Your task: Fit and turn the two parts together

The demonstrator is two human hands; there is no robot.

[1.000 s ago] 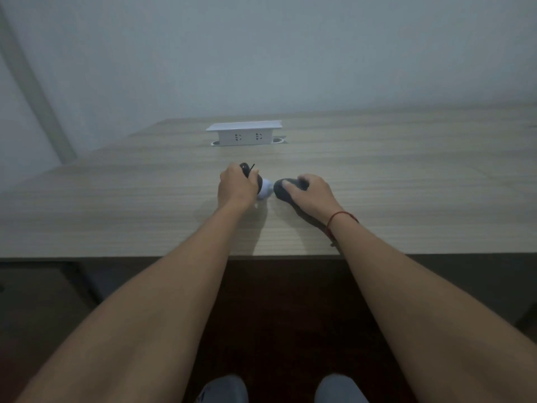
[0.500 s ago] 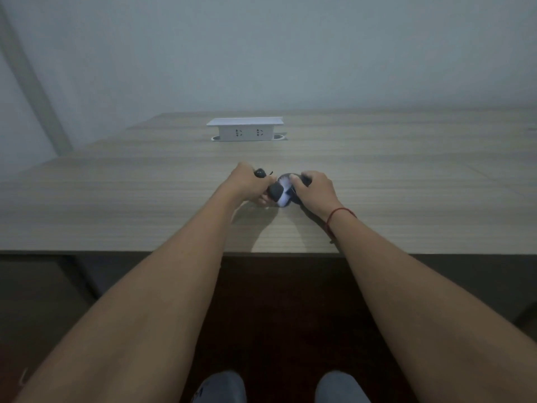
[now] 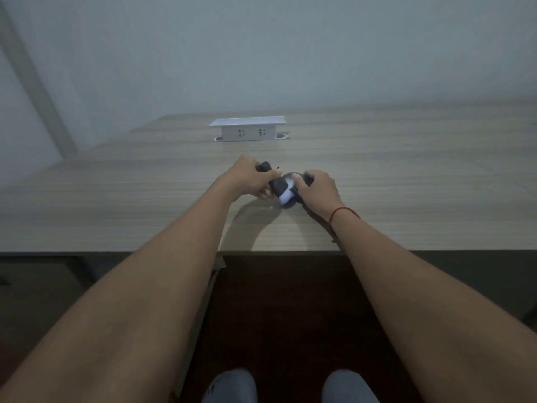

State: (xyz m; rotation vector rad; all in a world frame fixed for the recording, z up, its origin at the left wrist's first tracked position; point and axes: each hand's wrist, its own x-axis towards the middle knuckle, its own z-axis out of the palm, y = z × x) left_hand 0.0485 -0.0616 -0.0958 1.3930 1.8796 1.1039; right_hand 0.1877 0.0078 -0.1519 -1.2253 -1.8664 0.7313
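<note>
Both of my hands meet over a small dark and white object (image 3: 284, 191) just above the wooden table (image 3: 116, 199). My left hand (image 3: 250, 177) grips its dark left part, and a rounded black end sticks out past the knuckles. My right hand (image 3: 316, 189) holds the dark right part, thumb on the white middle. What the object is cannot be made out. A red string circles my right wrist.
A white pop-up socket box (image 3: 247, 129) with two outlets stands at the back middle of the table. The near table edge runs across below my forearms. A grey wall is behind, and my shoes show on the dark floor.
My hands have moved closer together, bringing the two dark parts against the white middle, and shifted slightly right. The object has turned between them.
</note>
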